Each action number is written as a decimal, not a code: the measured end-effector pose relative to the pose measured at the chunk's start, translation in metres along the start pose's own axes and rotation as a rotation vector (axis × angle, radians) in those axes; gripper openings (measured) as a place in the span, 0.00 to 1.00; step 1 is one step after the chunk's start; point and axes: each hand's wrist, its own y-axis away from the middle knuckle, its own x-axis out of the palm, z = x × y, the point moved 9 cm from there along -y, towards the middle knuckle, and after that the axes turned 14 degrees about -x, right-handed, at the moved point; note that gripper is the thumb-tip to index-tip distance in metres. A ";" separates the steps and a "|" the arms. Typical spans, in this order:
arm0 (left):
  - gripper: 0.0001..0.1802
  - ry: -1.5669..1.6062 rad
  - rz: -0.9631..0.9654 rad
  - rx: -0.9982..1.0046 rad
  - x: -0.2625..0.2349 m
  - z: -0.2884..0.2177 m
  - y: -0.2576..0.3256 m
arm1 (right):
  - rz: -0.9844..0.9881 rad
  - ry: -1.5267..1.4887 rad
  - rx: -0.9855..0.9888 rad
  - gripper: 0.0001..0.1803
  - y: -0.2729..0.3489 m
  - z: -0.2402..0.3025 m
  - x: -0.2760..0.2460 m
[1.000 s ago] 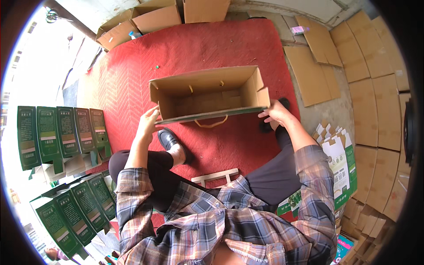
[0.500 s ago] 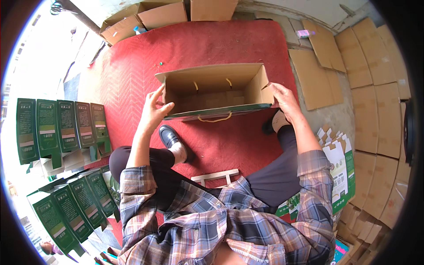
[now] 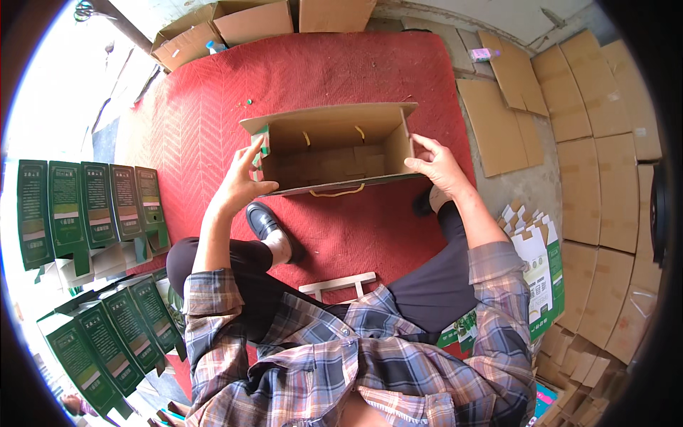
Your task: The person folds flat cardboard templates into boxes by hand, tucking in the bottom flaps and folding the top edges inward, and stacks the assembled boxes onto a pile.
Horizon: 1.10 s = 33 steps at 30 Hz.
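Holding the open box [image 3: 334,149] over the red mat [image 3: 213,107], left hand [image 3: 238,186] gripping one end. Right hand [image 3: 440,165] clasping the other end, both grips clenched on it.

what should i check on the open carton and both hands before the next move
1. Left hand has a grip on the left end of the open carton: ok, fingers rest against that end.
2. Right hand holds the right end: ok, fingers wrap its side wall.
3. Carton's open side faces the person: ok, the brown inside shows.
4. Inside holds nothing loose: ok, only folded bottom flaps and two yellow cord ends are seen.
5. Yellow handle cord hangs free at the near edge: ok, nothing lies on it.
6. Bottom flaps locked together: cannot tell from this view.
7. Red mat around the carton: ok, only small specks on it.
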 end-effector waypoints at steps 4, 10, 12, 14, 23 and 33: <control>0.53 0.021 0.035 0.013 0.003 0.005 -0.002 | 0.014 -0.006 -0.020 0.32 -0.006 -0.003 0.006; 0.52 -0.009 0.132 -0.055 0.011 0.018 -0.006 | 0.037 0.061 0.019 0.30 -0.014 -0.006 0.003; 0.52 -0.003 0.162 -0.102 0.011 0.024 -0.007 | 0.054 -0.030 0.073 0.31 -0.015 -0.008 0.009; 0.52 0.089 0.251 -0.106 0.014 0.027 -0.006 | 0.073 -0.125 0.125 0.33 -0.016 -0.007 0.016; 0.32 0.025 -0.124 -0.045 0.005 0.036 -0.034 | -0.063 0.322 -0.120 0.26 -0.023 -0.001 -0.005; 0.38 -0.598 -0.312 0.349 0.044 -0.019 -0.002 | 0.188 1.059 -0.403 0.48 -0.006 0.030 0.055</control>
